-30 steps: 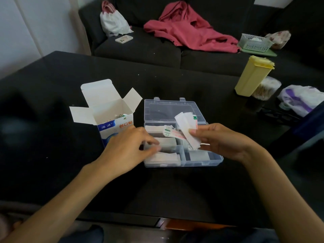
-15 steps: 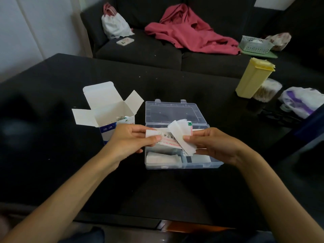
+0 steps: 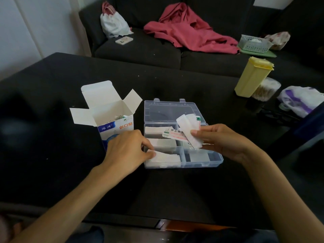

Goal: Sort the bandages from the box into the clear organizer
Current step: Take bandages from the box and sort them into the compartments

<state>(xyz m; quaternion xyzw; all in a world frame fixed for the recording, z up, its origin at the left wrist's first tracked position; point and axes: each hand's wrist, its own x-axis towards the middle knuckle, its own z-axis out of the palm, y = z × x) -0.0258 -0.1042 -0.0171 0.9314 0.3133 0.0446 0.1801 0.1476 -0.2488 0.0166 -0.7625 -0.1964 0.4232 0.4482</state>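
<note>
The clear organizer [image 3: 217, 161] lies open on the black table, its lid [image 3: 168, 111] folded back. White bandages fill its left compartments. My left hand [image 3: 128, 151] pinches a white bandage [image 3: 164, 157] at the near-left compartment. My right hand [image 3: 220, 139] grips a small fan of bandages [image 3: 185, 132] above the organizer's right side. The open blue-and-white bandage box [image 3: 112, 118] stands just left of the organizer, with a few items visible inside.
A yellow container [image 3: 252, 78] and a tub of cotton swabs [image 3: 266, 92] stand at the table's far right, beside a white-and-purple bag [image 3: 301, 100]. A dark sofa behind holds a red garment [image 3: 189, 30], a white bag [image 3: 114, 23], a phone [image 3: 124, 40] and a basket [image 3: 254, 42].
My left hand took a bandage from the fan in my right hand and moved it down to the near-left compartment. My right hand stayed over the organizer with the remaining bandages.
</note>
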